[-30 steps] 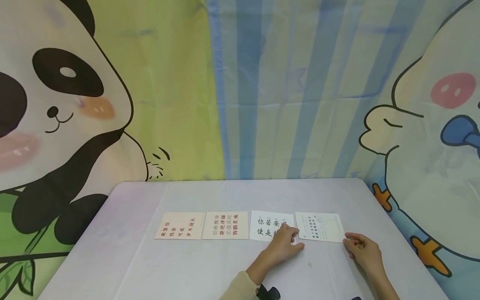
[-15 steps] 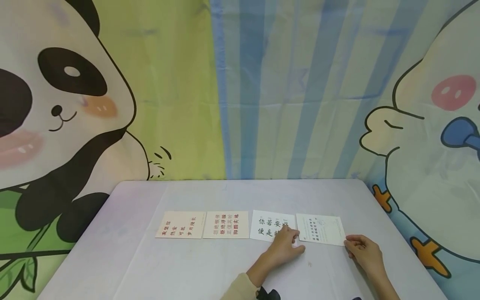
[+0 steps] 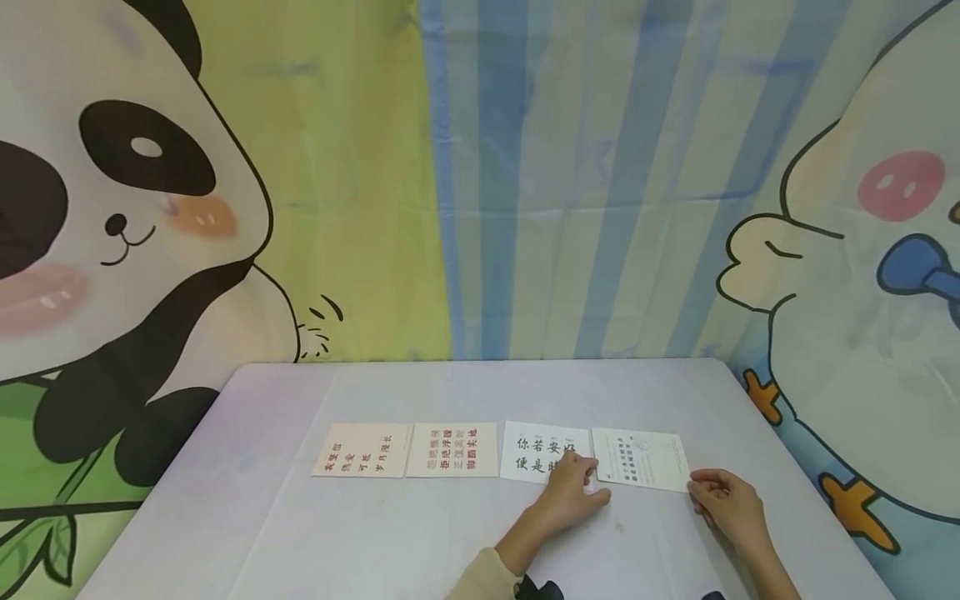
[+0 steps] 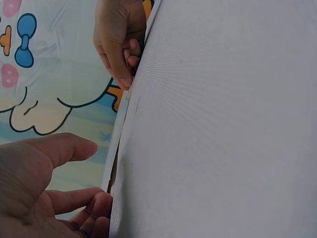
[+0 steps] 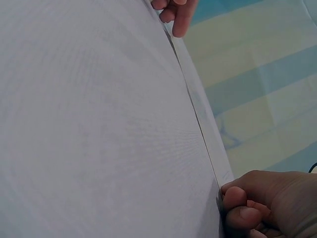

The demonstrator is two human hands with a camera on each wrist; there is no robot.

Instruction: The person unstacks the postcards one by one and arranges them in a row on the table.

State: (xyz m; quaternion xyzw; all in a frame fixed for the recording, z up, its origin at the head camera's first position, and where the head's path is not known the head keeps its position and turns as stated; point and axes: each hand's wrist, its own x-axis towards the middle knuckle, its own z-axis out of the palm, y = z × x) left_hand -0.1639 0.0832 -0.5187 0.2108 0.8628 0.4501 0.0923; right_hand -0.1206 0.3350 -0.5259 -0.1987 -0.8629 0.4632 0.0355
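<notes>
Four-sided paper cards printed with Chinese characters lie in one row on the table. My left hand (image 3: 567,493) reaches over the white card with large dark characters (image 3: 528,450), covering its lower right part. Its fingertips rest where this card meets the rightmost card (image 3: 656,461), and the thumb (image 4: 79,148) stands apart from the fingers. My right hand (image 3: 731,507) pinches the lower right corner of that rightmost card between thumb and fingers. In the right wrist view the card shows as a thin edge-on strip (image 5: 205,116) running between both hands.
Two cream cards with reddish characters, a left one (image 3: 362,451) and an inner one (image 3: 452,451), continue the row. A white cloth covers the table (image 3: 390,542). Behind it hangs a curtain (image 3: 525,208) with a panda and a white cartoon animal.
The rightmost card has shifted slightly toward me and tilted a little, its right end lower, between the first frame and the second. Since then both hands and the cards look still.
</notes>
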